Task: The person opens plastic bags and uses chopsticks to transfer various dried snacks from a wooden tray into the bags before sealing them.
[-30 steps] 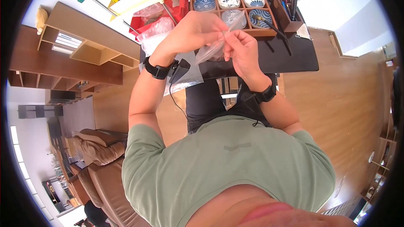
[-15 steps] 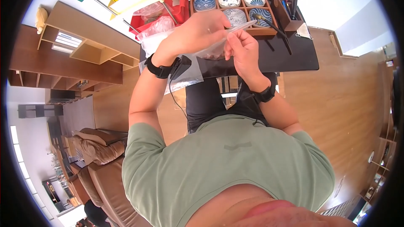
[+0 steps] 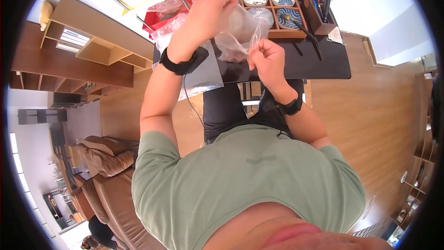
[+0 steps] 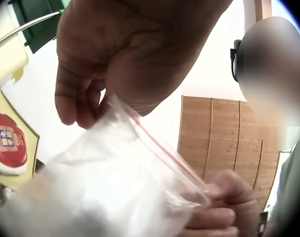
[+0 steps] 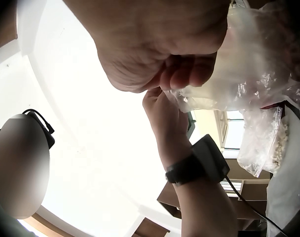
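Observation:
A clear zip bag (image 3: pixel 235 37) with a red seal strip (image 4: pixel 157 148) hangs between both hands above the black table (image 3: pixel 300 62). My left hand (image 3: pixel 230 8) is raised and pinches one lip of the bag's mouth; the left wrist view shows its fingertips (image 4: pixel 83 111) on the plastic. Lower and nearer to me, my right hand (image 3: pixel 255 50) pinches the other lip with curled fingers (image 5: pixel 182 74). The mouth is pulled apart. Something brownish lies at the bag's bottom, too blurred to name.
A wooden tray (image 3: pixel 287 33) with several patterned bowls stands at the table's far side, a pen holder (image 3: pixel 317 11) to its right. More plastic bags (image 3: pixel 169 25) and a red pack lie at the left. A bag of white pieces (image 5: pixel 266 143) lies below.
My left hand has risen up and away from the right hand, which stayed low, so the bag's mouth has been drawn apart and the bag hangs stretched between them.

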Tool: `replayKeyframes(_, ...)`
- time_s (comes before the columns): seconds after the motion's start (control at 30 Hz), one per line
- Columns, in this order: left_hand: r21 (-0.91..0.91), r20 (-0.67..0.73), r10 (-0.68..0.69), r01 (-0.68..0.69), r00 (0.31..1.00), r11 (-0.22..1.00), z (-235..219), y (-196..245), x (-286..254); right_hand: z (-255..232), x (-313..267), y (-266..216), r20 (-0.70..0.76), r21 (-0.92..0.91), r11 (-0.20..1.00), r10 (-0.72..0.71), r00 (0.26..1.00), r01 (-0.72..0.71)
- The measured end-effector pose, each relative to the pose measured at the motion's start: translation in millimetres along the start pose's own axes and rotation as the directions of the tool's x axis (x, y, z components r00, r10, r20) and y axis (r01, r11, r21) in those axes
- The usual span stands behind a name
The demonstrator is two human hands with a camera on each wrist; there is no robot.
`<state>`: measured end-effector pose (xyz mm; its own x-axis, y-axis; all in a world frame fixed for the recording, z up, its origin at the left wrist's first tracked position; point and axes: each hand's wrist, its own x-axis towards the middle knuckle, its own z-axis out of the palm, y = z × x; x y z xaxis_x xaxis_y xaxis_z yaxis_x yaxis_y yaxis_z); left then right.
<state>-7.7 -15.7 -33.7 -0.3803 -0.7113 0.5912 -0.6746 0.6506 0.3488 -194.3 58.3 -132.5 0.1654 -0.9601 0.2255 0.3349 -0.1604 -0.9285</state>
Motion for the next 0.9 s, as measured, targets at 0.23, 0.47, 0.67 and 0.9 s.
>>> replayKeyframes(0.23,0.205,-0.002,0.201,-0.196,0.980,0.959,-11.7,-10.3,16.5,-7.8,-12.4,-0.2,0.042,-0.013,1.000,0.003,0.999,-0.003)
replayKeyframes(0.47,0.021,0.061,0.529,-0.531,0.846,0.847,-18.3,44.6,-13.4,-16.6,-8.4,-3.9,0.004,-0.027,0.998,-0.060,0.998,0.060)
replayKeyframes(0.67,0.149,0.489,0.232,-0.342,0.841,0.928,-9.1,43.3,-51.4,-17.7,-7.2,-20.4,0.044,-0.171,0.978,-0.114,0.992,0.120)
replayKeyframes(0.9,0.078,0.452,0.316,-0.390,0.834,0.918,-14.6,52.3,-61.4,-23.4,11.2,-58.0,0.274,-0.444,0.596,-0.620,0.735,0.669)
